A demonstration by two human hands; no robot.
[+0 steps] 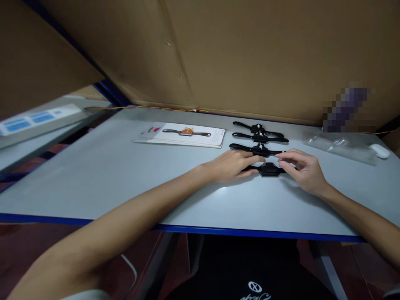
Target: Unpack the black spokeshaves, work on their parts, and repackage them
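Observation:
A black spokeshave [269, 169] lies nearest to me on the grey table. My left hand [235, 166] has its fingers closed around the left handle. Above the right handle, my right hand [301, 168] is in a pinch, thumb against fingers. A tiny pale spot shows at those fingertips, too small to name. Just beyond lies a second spokeshave [261, 149], its right end partly behind my right fingers. Two more, a third spokeshave [261, 137] and the farthest spokeshave [256, 127], lie behind it in a row.
Flat packaging cards [187, 135] with a spokeshave picture lie at the back left. A clear plastic bag [339, 146] and a white rounded object [379, 151] are at the right. Cardboard [218, 54] walls the back. A blue edge [218, 230] borders the table's front.

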